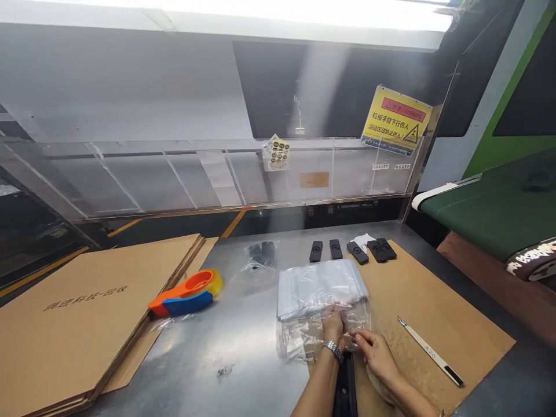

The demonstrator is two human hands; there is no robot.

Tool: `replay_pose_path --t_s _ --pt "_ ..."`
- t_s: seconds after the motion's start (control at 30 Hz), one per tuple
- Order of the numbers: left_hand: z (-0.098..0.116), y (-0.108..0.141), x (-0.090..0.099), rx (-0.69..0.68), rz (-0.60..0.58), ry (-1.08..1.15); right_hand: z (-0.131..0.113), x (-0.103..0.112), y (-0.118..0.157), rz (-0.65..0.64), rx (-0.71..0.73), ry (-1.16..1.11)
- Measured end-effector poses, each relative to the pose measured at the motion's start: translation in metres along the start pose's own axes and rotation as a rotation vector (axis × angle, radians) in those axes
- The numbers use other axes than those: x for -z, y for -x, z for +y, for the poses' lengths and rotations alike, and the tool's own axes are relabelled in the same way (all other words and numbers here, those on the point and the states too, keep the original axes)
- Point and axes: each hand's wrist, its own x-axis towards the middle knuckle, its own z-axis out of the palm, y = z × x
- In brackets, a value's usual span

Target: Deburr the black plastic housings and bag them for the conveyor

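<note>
A stack of clear plastic bags [321,286] lies on the metal table, partly over a cardboard sheet [473,341]. My left hand [333,325], with a metal watch on its wrist, reaches in at the bags' loose near edge; its fingertips are hidden by the film. To its right, my right hand [376,350] pinches the edge of the clear film between thumb and forefinger. Below my left wrist a long black object [345,388] points toward me. Behind the stack sit several small black devices [335,249] in a row.
An orange and blue tape dispenser [189,295] rests beside stacked flat cardboard [87,313] on the left. A cutter knife [430,350] lies at the right. Behind the dispenser is a bag with dark items [262,255]. A green conveyor [490,208] stands beyond.
</note>
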Motion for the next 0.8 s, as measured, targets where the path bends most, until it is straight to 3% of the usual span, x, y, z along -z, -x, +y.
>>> replay_pose_path --t_s 0.2,0.53,0.63,0.8 --pt "0.005 0.019 0.022 0.092 -0.167 -0.239 -0.014 0.018 0.013 0.024 -0.073 -0.041" --pt "0.038 0.067 0.040 -0.011 -0.456 -0.405 -0.043 0.020 0.014 0.018 -0.011 0.094" --pt "0.037 0.085 0.046 -0.085 -0.454 -0.396 -0.050 0.015 0.020 -0.019 0.012 0.130" --pt "0.035 0.096 0.064 -0.179 -0.323 -0.377 -0.047 0.017 0.020 -0.084 -0.011 0.110"
